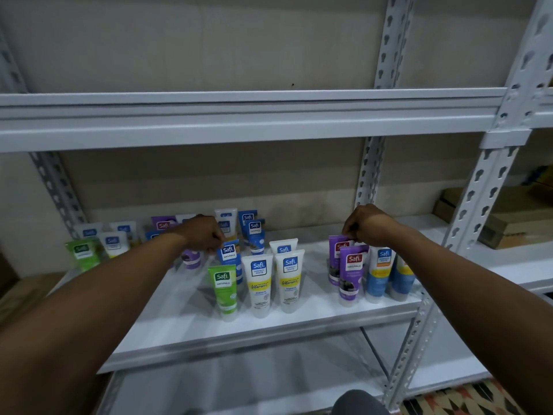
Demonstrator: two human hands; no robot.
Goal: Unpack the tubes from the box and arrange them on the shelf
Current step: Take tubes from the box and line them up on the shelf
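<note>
Several Safi tubes stand cap-down on the white shelf (185,319). My left hand (206,233) pinches the top edge of a blue tube (229,259) behind a green tube (223,290). Over on the right, my right hand (366,226) pinches the top of the rear purple tube (336,259), which stands behind another purple tube (352,272). Two white Vitamin C tubes (258,283) stand in the front middle. Blue-and-yellow tubes (380,274) stand at the right end. No box of tubes is in view.
More tubes (98,244) are grouped at the back left. An upper shelf beam (239,121) crosses overhead. Slotted uprights (478,187) frame the right side. Cardboard boxes (508,223) sit on the neighbouring shelf at right. A lower shelf (269,384) lies below.
</note>
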